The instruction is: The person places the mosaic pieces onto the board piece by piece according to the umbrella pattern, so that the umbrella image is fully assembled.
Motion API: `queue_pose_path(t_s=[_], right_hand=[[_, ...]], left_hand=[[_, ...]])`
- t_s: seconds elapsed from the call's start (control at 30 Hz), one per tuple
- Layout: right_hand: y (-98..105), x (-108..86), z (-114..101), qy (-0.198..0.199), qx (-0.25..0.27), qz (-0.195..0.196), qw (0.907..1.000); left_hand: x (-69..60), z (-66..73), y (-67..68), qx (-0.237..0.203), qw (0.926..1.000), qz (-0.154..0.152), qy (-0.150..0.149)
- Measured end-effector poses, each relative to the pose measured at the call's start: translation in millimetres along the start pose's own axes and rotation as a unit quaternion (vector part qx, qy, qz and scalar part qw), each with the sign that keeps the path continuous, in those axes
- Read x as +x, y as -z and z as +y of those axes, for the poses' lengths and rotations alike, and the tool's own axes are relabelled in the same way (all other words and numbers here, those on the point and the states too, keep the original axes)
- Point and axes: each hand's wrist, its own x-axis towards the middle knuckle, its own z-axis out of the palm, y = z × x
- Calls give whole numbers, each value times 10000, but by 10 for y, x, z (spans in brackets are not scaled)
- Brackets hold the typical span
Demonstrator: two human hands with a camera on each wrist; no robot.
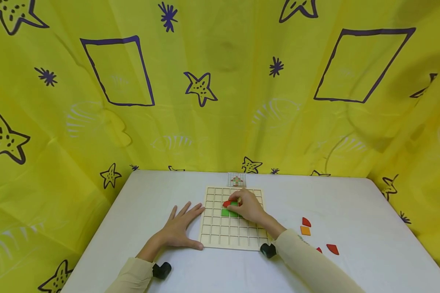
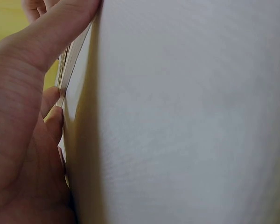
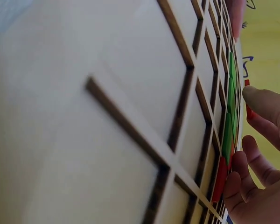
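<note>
A pale wooden grid board [image 1: 220, 231] lies on the white table. Over its upper middle, my right hand [image 1: 252, 208] pinches a red piece [image 1: 226, 204] between thumb and finger; the right wrist view has this red piece [image 3: 248, 112] held just off the board. Green square pieces [image 1: 225, 212] sit in the grid beneath that hand, and another red piece [image 3: 219, 181] lies in the grid by its lower fingers. My left hand [image 1: 179, 228] rests spread on the table, with fingertips and thumb touching the board's left edge. The right hand hides some of the pieces.
Right of the board lie a red rounded piece [image 1: 306, 222], an orange square [image 1: 305, 230] and another red piece [image 1: 332, 249]; the right sleeve [image 1: 308, 256] partly covers one more. A small pattern card [image 1: 236, 179] lies behind the board. Yellow curtains [image 1: 220, 122] surround the table.
</note>
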Motion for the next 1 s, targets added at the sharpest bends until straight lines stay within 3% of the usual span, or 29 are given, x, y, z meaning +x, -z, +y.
queue_pose_path(t_s=[0.27,0.63,0.8,1.0], right_hand=[[-53,13,-6,-58,-367,37,9993],[-50,19,-37,-66,-335,-70,9994],[-47,15,-44,-66,-338,-117,9993],[-50,12,-47,-58,-362,-127,9992]], left_hand=[[-3,-22,-21,-9,10000,70,-14],[-2,-1,1,-23,10000,8,8],[-11,-14,-20,-118,9998,123,-78],[1,-54,-58,-105,9999,105,52]])
